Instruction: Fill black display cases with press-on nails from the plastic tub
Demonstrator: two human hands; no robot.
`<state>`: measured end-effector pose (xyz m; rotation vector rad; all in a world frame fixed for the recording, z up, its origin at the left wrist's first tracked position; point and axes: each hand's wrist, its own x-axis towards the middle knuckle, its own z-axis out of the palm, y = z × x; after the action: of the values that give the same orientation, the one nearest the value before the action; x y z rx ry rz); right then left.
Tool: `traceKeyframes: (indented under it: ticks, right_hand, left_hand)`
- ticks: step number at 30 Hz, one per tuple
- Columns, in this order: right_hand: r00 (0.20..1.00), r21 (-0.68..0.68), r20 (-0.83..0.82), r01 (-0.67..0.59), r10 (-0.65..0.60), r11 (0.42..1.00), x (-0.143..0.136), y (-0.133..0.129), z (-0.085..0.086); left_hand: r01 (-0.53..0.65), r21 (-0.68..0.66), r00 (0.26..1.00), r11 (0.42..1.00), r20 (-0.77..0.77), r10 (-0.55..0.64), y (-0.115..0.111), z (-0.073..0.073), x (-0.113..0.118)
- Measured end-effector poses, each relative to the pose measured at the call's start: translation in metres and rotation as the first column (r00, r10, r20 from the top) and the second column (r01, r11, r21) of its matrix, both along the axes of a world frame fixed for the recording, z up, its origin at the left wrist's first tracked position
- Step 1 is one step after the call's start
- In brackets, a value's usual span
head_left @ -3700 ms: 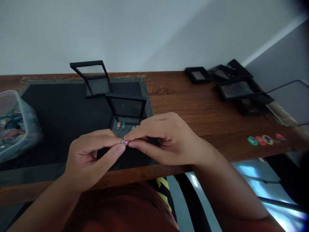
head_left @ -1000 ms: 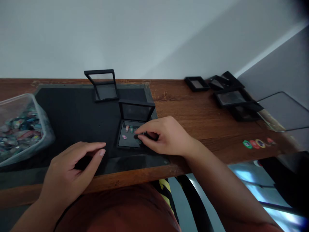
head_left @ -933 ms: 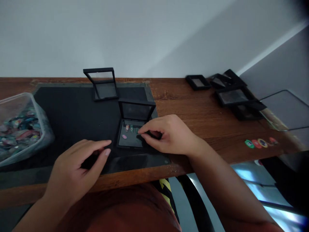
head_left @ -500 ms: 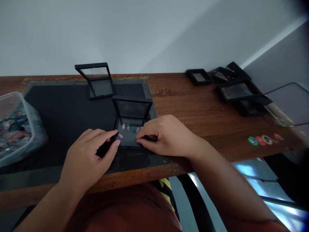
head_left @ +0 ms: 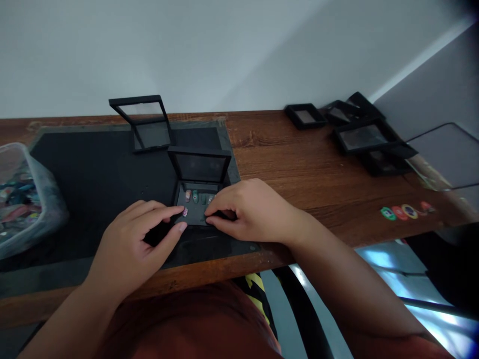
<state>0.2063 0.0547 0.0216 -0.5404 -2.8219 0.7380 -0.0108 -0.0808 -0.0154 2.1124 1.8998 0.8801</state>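
Observation:
An open black case (head_left: 194, 212) lies on the dark mat, its framed lid (head_left: 200, 167) tilted up at the back. Several small nail-shaped pieces (head_left: 195, 196) form a row inside, and a pink patterned piece (head_left: 185, 212) sits upright at the case's left side. The index fingertip of my left hand (head_left: 140, 242) touches or nearly touches the pink piece, thumb apart below it. At the right side of the case, my right hand (head_left: 250, 212) has thumb and index finger pinched near the inner surface; whatever they hold is too small to make out.
A second open frame (head_left: 152, 134) stands behind on the mat. At the left is a clear plastic tub (head_left: 48, 199) of colourful small packets. Black frames (head_left: 364, 137) are piled at the back right, and round stickers (head_left: 409, 212) lie near the right front edge.
The pink piece has turned from lying sideways to more upright, with my left index finger now at it. My right fingertips have shifted slightly within the case. The whole view has moved a little.

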Motion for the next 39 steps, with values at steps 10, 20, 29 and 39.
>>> traceKeyframes:
  ticks: [10, 20, 29, 39]
  right_hand:
    - [1.0, -0.067, 0.004, -0.021, 0.021, 0.998, -0.002, -0.001, -0.003]
    - [1.0, -0.058, -0.018, -0.021, 0.02, 0.998, -0.003, -0.001, -0.007]
    - [0.997, -0.02, -0.053, -0.063, 0.062, 0.998, -0.004, -0.002, -0.009]
    - [0.996, 0.065, -0.064, 0.071, -0.067, 0.995, 0.0, 0.002, -0.006]
  left_hand:
    - [-0.002, -0.064, 0.999, 0.998, 0.036, 0.004, 0.0, -0.001, -0.005]
    - [0.013, -0.06, 1.0, 0.998, -0.028, -0.015, 0.0, -0.002, -0.007]
    - [0.011, -0.054, 1.0, 0.998, -0.026, -0.012, 0.0, -0.001, -0.005]
    - [-0.036, -0.129, 0.999, 0.991, -0.012, 0.035, -0.002, 0.0, -0.006]
